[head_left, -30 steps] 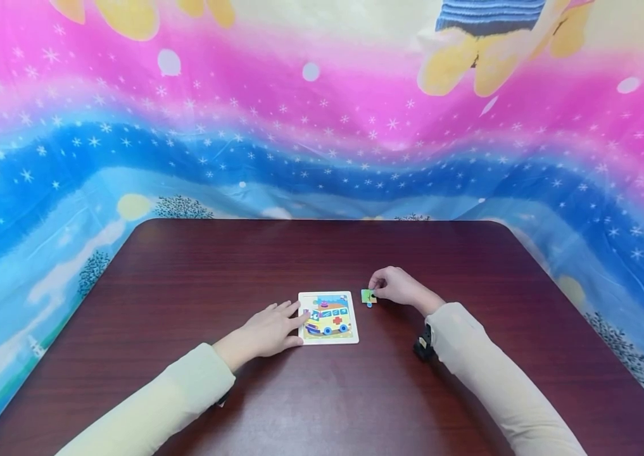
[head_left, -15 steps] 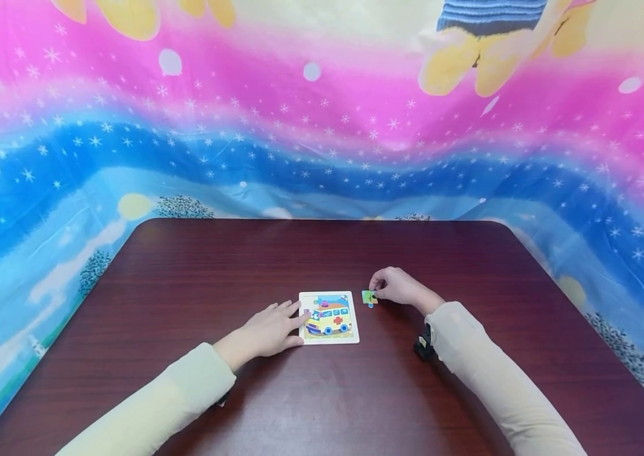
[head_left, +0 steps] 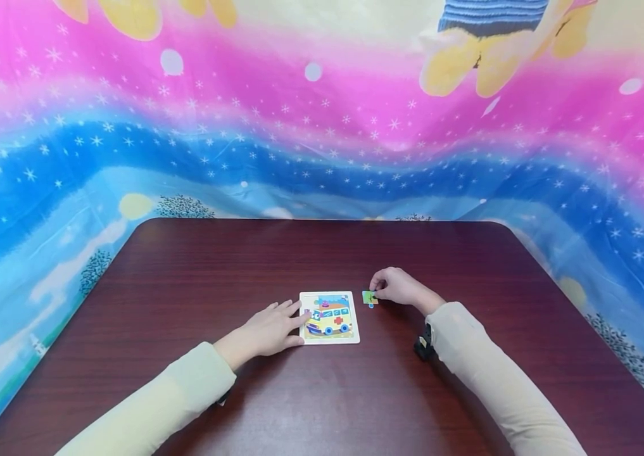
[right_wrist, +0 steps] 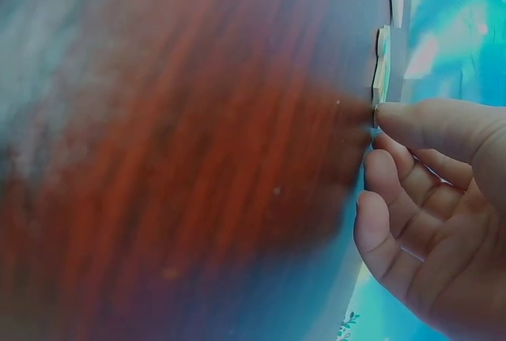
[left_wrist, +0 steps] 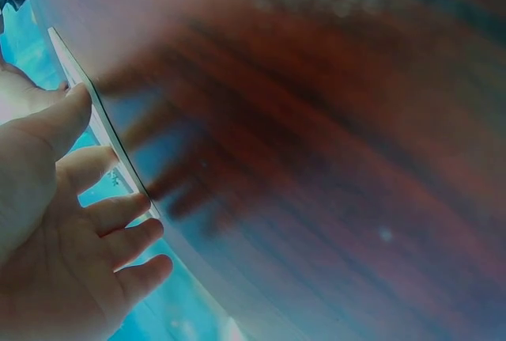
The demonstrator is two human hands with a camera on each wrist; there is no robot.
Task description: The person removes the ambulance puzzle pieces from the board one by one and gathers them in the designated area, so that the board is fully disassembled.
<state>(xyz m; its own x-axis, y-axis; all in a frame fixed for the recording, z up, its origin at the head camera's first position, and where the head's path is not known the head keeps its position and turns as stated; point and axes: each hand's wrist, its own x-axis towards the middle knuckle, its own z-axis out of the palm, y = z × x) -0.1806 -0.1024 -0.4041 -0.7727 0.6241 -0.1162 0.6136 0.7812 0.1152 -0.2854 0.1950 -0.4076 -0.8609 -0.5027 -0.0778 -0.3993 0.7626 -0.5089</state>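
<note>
A jigsaw puzzle board [head_left: 355,326] with a white frame and a yellow ambulance picture [head_left: 339,321] lies flat mid-table. Inside the frame, a pale bare patch shows at its upper left. My left hand [head_left: 265,329] rests with spread fingers on the board's left edge; the left wrist view shows thumb and fingers along that thin edge [left_wrist: 111,131]. To the right of the board, my right hand [head_left: 403,288] pinches a small green puzzle piece [head_left: 368,296] with a blue tab. From the right wrist view, the thumb [right_wrist: 403,119] meets the piece's edge [right_wrist: 383,64].
The dark red-brown wooden table [head_left: 322,399] has rounded far corners. A colourful printed cloth [head_left: 322,145] hangs behind it and along both sides. A black wrist camera [head_left: 423,345] sits under the right sleeve [head_left: 487,367].
</note>
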